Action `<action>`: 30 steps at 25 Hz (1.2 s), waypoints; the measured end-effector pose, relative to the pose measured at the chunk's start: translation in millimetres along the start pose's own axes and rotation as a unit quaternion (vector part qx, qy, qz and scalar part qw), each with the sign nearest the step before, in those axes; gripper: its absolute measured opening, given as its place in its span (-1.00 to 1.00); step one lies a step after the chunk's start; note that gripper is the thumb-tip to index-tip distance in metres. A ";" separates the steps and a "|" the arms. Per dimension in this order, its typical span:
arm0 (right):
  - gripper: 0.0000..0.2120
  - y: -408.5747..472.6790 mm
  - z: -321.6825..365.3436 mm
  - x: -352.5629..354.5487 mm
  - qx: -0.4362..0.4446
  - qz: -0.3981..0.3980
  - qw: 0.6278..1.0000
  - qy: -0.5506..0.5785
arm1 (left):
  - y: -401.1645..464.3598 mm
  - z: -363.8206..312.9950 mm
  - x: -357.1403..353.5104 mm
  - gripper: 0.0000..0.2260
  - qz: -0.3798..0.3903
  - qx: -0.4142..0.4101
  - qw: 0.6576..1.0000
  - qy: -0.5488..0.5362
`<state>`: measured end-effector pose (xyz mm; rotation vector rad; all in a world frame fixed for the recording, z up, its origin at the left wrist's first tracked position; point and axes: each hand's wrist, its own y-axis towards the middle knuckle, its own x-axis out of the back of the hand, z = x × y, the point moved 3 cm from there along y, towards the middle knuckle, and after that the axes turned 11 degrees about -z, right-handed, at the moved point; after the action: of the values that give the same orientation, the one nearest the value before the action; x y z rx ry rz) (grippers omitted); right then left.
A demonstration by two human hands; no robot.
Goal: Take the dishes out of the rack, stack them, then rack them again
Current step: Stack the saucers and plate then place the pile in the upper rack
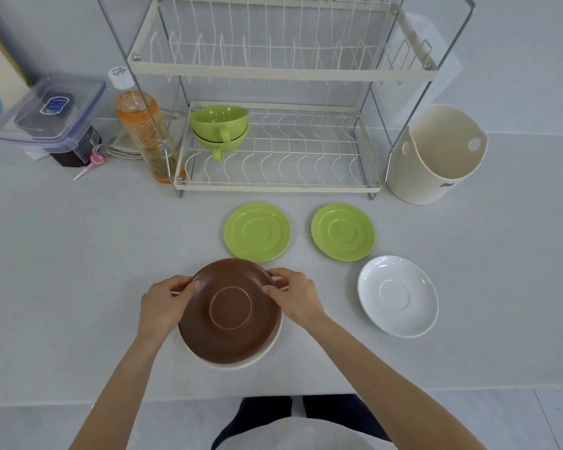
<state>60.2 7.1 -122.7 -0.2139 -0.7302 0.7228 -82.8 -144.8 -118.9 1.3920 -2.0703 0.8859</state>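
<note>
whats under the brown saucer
A white dish lies under the brown saucer; only its rim shows at the lower right. The rest is covered, so whether more dishes lie beneath cannot be told.

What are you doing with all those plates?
A person is holding a brown plate, turned upside down, with the left hand and right hand on its two sides, over a white plate on the table. Two green saucers and a white saucer lie flat nearby. Two green cups sit nested in the lower shelf of the dish rack.
</note>
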 end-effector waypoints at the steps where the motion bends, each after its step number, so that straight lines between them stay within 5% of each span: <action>1: -0.68 0.5 -4.6 6.8 -0.001 -0.001 1.000 -0.003 | -4.7 -2.6 -4.9 -0.79 0.009 0.000 1.000 -0.007; 12: -0.69 29.0 -32.7 79.1 0.000 -0.077 0.997 -0.021 | -28.4 -42.3 -63.6 -0.84 0.112 0.038 0.987 -0.110; 26: -0.74 52.8 -41.1 143.9 0.089 -0.148 0.984 -0.037 | -41.7 -54.3 -96.0 -0.73 0.112 0.061 0.980 -0.152; 30: -0.63 59.0 -69.2 178.4 0.071 -0.088 0.982 -0.153 | -40.3 -53.9 -97.9 -0.75 0.108 0.056 0.981 -0.150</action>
<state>168.4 174.4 -103.2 0.0947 -0.9721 0.6428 -7.8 -55.5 -141.8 1.4526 -2.4708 0.9394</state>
